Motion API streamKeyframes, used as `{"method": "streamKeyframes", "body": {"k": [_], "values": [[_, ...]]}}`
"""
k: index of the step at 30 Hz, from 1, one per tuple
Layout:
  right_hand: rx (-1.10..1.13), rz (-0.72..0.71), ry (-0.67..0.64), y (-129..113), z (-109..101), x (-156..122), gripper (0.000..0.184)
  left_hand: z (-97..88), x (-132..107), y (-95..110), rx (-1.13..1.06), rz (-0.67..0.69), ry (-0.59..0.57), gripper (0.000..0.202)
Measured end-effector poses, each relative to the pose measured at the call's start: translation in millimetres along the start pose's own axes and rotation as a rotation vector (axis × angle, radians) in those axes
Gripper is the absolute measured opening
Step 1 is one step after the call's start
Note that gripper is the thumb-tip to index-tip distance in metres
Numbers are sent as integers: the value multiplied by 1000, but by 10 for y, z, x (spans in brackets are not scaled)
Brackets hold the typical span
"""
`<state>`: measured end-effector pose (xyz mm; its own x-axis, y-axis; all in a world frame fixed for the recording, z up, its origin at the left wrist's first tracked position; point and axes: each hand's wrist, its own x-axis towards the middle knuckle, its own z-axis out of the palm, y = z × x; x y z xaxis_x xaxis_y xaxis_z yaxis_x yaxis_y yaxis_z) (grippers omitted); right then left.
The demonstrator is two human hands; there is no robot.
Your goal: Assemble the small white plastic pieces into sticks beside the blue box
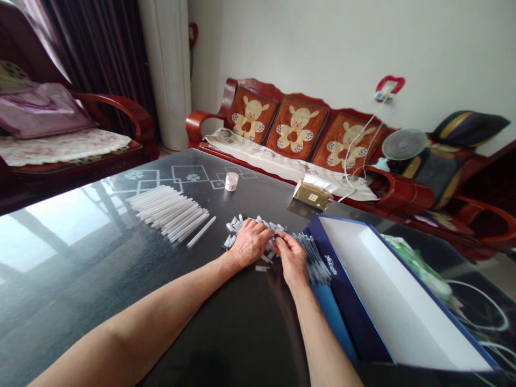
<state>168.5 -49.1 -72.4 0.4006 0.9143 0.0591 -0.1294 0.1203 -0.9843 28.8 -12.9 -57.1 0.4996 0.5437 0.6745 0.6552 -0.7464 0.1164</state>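
Left hand [250, 243] palm-down on short white tube pieces [237, 228], right hand [292, 260] curled alongside, any grasp hidden; long white tubes [167, 211] left of centre, open blue box [342, 279] at right.

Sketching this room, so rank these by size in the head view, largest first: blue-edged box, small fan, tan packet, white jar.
1. Blue-edged box, though it sits nearest the camera.
2. Small fan and tan packet: they look about alike, so unranked.
3. White jar.

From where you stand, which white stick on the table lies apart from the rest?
The lone white stick beside the fanned row, nearest the left hand; others lie together.
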Motion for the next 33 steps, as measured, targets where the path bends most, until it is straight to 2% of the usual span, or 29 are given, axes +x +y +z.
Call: {"method": "streamKeyframes", "body": {"k": [7,11,17,21,25,29,33], "values": [[-64,-55,-17,-2,-19,12,32,2,2,7,-40,-15,-14,24],[-207,-118,-31,-29,-45,0,32,3,-3,9,-51,-9,-20,25],[-602,-362,-22,-157,-81,-58,33,-8,-3,17,-53,26,-9,27],[-735,-495,6,-197,-81,-70,35,-10,-2,32,-65,54,-1,28],[-793,-518,28,-189,-78,-64,39,-3,-5,40,-84,72,-10,28],[-729,-468,34,-198,-86,-62,41,5,-7,22,-82,57,-11,28],[-679,-462,-14,-222,-103,-68,31,15,-10,-3,-79,38,2,27]]}}
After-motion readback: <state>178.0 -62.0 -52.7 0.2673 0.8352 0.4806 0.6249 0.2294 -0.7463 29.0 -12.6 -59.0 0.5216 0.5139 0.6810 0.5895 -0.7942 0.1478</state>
